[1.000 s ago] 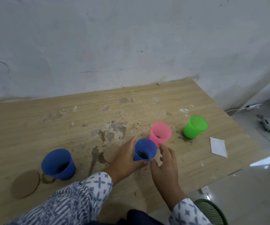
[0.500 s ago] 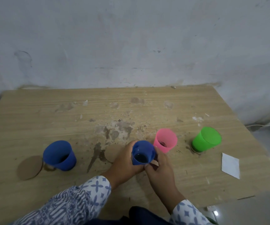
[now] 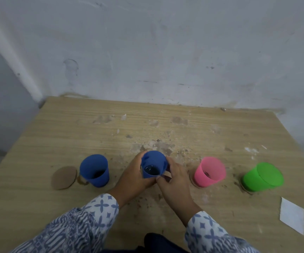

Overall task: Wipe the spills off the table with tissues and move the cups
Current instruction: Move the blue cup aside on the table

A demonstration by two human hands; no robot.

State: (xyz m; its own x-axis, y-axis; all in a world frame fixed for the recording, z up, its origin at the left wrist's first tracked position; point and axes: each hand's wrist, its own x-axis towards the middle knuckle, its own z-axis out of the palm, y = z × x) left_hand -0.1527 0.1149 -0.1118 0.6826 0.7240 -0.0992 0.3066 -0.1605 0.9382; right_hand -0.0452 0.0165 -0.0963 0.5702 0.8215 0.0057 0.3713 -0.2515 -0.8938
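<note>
Over stained counter (image 3: 74,128), clamping left grip (image 3: 133,179) and right grip (image 3: 175,183) round middle blue cup (image 3: 154,161), seemingly beginning its move; next needing level lift.

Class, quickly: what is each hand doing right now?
Left hand: grips the middle blue cup.
Right hand: grips the same cup.
</note>
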